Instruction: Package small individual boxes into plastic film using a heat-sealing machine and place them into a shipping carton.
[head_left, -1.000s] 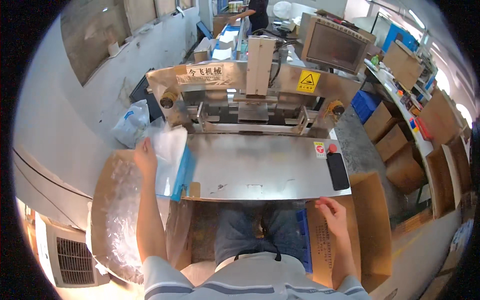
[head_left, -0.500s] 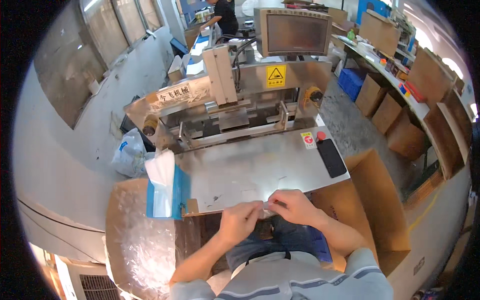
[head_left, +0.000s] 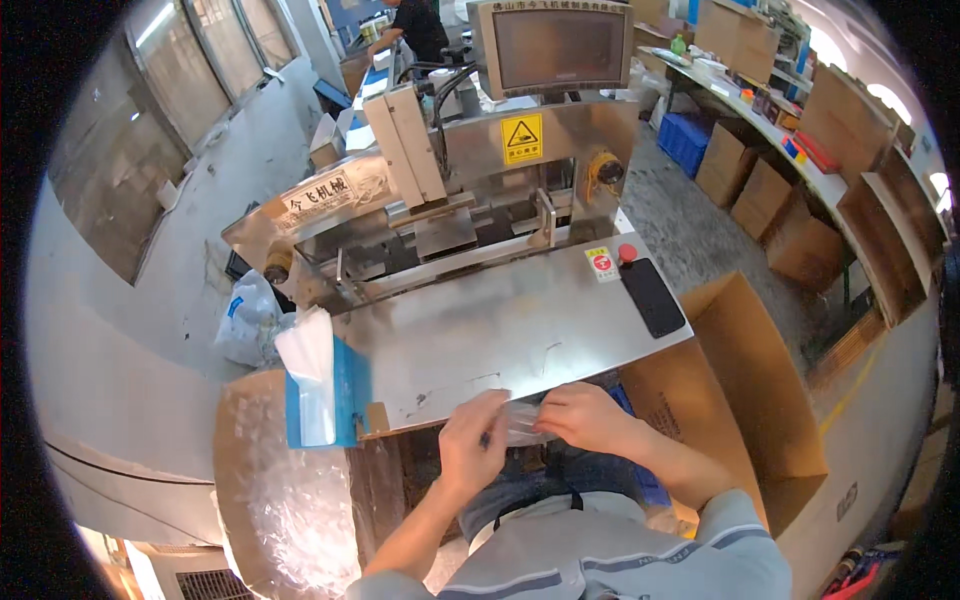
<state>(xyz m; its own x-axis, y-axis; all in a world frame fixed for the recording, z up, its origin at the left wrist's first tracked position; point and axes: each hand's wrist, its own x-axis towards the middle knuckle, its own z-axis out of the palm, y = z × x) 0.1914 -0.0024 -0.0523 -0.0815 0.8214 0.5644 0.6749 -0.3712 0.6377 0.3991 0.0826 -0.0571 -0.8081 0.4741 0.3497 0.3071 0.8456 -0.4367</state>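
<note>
Both hands pinch a small clear plastic bag (head_left: 522, 424) between them. The left hand (head_left: 472, 440) grips its 9 o'clock end, fingers closed on the film; the right hand (head_left: 585, 418) clamps its 3 o'clock end. The bag's long axis runs 9 to 3 o'clock, equally near both hands. It sits over the near edge of the steel table (head_left: 520, 330). At 12 o'clock the tabletop lies bare; at 9 o'clock stands a blue bag holder (head_left: 335, 392); at 3 o'clock, an open cardboard box (head_left: 750, 380).

Bright, even indoor light; glare on steel table (head_left: 520, 330). Fisheye bends edges, black corners. Hands slightly soft.
</note>
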